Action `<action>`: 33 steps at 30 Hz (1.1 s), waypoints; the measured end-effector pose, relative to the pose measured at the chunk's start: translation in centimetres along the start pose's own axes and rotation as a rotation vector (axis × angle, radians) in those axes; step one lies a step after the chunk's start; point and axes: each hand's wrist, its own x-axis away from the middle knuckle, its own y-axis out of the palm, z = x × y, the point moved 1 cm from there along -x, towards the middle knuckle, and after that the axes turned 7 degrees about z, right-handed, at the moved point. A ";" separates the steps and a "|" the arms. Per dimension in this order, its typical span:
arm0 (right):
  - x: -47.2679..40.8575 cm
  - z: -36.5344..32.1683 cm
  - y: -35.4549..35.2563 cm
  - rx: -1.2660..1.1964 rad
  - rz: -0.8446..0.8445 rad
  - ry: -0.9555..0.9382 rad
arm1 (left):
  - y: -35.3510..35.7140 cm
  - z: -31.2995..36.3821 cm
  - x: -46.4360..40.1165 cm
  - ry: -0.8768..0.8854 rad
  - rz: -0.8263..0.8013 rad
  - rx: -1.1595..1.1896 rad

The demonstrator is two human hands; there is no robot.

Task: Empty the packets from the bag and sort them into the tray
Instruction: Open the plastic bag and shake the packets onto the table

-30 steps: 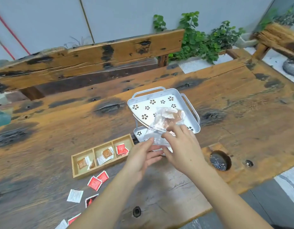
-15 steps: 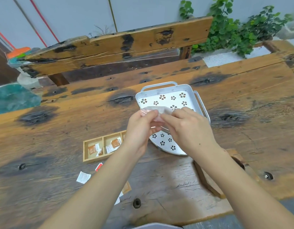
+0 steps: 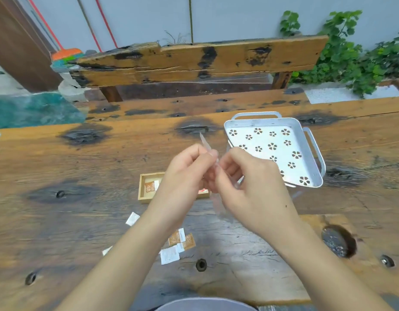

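My left hand (image 3: 186, 173) and my right hand (image 3: 250, 182) are close together above the table, both pinching a clear plastic bag (image 3: 206, 145) whose top edge sticks up between the fingers. Beneath the hands lies a small wooden tray with compartments (image 3: 143, 187); a brown packet (image 3: 150, 187) shows in its left compartment, and the rest is hidden by my hands. Loose brown packets (image 3: 181, 240) and white packets (image 3: 169, 255) lie on the wooden table near my forearms.
A white metal rack with flower-shaped holes (image 3: 272, 149) stands just right of my hands. A wooden bench back (image 3: 194, 61) runs along the far side. Green plants (image 3: 346, 55) are at the back right. A dark hole (image 3: 337, 241) is in the table at right.
My hands have carried the bag left, off the white rack, and now hold it over the wooden tray. More loose packets lie on the table below. The camera view has shifted left.
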 end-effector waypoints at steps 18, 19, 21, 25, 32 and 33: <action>8.0 -3.4 13.8 -0.663 -0.589 0.719 | -14.0 -10.0 9.4 -0.214 0.110 -0.099; 8.0 -3.4 14.0 -0.655 -0.587 0.712 | -14.3 -9.8 9.5 -0.206 0.089 -0.096; 7.9 -3.3 14.4 -0.655 -0.570 0.708 | -15.1 -9.5 9.4 -0.182 0.046 -0.118; 7.7 -3.3 14.7 -0.680 -0.508 0.694 | -16.4 -9.1 9.1 -0.124 -0.097 -0.180; 8.1 -3.4 15.3 -0.738 -0.411 0.700 | -17.1 -8.3 8.1 -0.126 -0.202 -0.248; 8.2 -3.3 15.3 -0.749 -0.408 0.714 | -17.1 -8.3 8.0 -0.130 -0.211 -0.260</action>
